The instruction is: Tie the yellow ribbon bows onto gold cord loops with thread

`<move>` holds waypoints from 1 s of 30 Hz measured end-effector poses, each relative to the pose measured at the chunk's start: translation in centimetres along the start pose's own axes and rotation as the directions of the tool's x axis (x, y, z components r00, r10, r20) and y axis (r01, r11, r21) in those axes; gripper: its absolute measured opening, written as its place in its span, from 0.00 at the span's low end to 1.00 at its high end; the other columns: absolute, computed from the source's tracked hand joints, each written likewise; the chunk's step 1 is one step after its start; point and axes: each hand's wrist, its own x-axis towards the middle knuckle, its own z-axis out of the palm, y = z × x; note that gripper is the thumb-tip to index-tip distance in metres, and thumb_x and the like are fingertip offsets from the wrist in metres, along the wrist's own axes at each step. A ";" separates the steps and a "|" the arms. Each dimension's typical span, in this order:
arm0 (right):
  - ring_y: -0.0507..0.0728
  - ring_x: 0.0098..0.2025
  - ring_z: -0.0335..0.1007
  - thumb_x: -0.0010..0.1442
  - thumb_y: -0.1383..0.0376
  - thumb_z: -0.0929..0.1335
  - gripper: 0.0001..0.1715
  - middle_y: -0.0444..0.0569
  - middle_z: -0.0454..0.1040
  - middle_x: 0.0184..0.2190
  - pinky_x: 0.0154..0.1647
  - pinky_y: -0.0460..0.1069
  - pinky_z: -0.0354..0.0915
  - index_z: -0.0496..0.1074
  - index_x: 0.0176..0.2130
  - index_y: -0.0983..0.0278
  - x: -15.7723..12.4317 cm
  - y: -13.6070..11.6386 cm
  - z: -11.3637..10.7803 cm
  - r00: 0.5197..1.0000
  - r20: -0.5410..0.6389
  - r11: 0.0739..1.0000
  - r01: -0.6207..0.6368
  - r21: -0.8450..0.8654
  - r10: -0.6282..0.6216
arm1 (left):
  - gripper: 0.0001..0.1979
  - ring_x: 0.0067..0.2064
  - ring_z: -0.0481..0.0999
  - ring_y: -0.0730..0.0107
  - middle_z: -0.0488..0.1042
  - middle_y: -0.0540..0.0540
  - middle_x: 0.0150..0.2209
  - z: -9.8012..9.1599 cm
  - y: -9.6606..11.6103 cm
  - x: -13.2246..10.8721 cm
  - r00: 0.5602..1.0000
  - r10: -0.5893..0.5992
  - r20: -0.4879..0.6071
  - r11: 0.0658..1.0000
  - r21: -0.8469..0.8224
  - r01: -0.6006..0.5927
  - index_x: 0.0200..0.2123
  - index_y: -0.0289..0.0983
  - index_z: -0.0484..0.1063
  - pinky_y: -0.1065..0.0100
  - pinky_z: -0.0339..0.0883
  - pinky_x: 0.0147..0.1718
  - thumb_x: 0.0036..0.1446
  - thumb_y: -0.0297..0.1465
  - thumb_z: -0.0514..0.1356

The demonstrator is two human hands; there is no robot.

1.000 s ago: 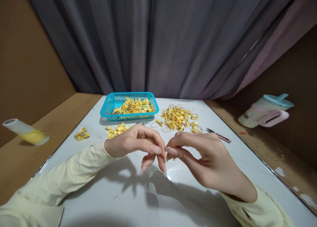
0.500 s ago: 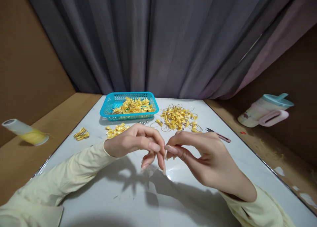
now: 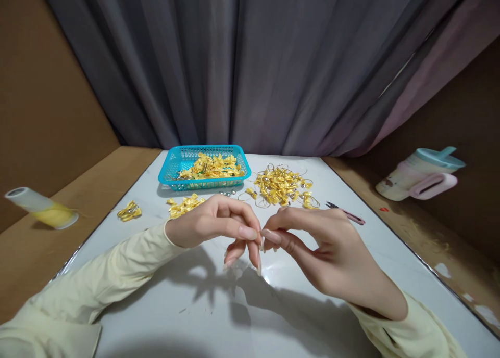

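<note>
Over the middle of the white table (image 3: 156, 316), my left hand (image 3: 219, 225) and my right hand (image 3: 320, 243) meet at the fingertips. Thumb and index finger of each are pinched together; what lies between them is too small or hidden to make out. The left hand's other fingers hang downward. Just behind the left hand lies a small heap of yellow ribbon bows (image 3: 185, 204). A larger pile of yellow bows with thin looped cords and silvery beads (image 3: 279, 186) is beyond the right hand.
A blue plastic basket (image 3: 166, 178) holding more yellow bows stands at the back. Pink-handled snips (image 3: 353, 217) lie at right. Another few bows (image 3: 129, 211) sit at left. A yellow ribbon spool (image 3: 50, 215) and a lidded cup (image 3: 406, 178) flank the table.
The hands stay joined at the fingertips with only a very slight shift. The whole view has moved a few pixels; nothing else visibly differs.
</note>
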 end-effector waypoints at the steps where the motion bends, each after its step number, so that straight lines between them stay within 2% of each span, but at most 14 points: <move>1: 0.48 0.24 0.66 0.60 0.74 0.63 0.09 0.43 0.72 0.23 0.25 0.42 0.60 0.70 0.31 0.65 0.0 0.0 0.0 1.000 0.001 1.000 -0.004 -0.002 0.004 | 0.04 0.18 0.72 0.76 0.79 0.40 0.28 0.0 0.0 0.0 1.000 0.000 -0.005 1.000 0.003 0.000 0.31 0.30 0.73 0.76 0.63 0.17 0.55 0.26 0.60; 23: 0.48 0.24 0.64 0.56 0.79 0.61 0.12 0.42 0.70 0.23 0.25 0.43 0.59 0.69 0.31 0.65 -0.2 0.1 0.0 1.000 -0.010 0.999 0.028 -0.046 -0.029 | 0.04 0.19 0.72 0.77 0.79 0.42 0.27 0.0 0.1 0.0 1.000 0.017 -0.011 0.999 0.031 -0.016 0.31 0.30 0.73 0.76 0.65 0.19 0.56 0.25 0.59; 30: 0.48 0.23 0.62 0.55 0.80 0.60 0.13 0.43 0.68 0.21 0.24 0.44 0.57 0.68 0.28 0.66 -0.1 0.1 0.0 0.999 0.004 0.996 0.036 -0.079 -0.035 | 0.03 0.20 0.71 0.79 0.79 0.43 0.28 0.0 0.1 0.0 1.000 -0.004 -0.009 0.999 0.044 0.004 0.32 0.31 0.73 0.77 0.65 0.19 0.57 0.25 0.60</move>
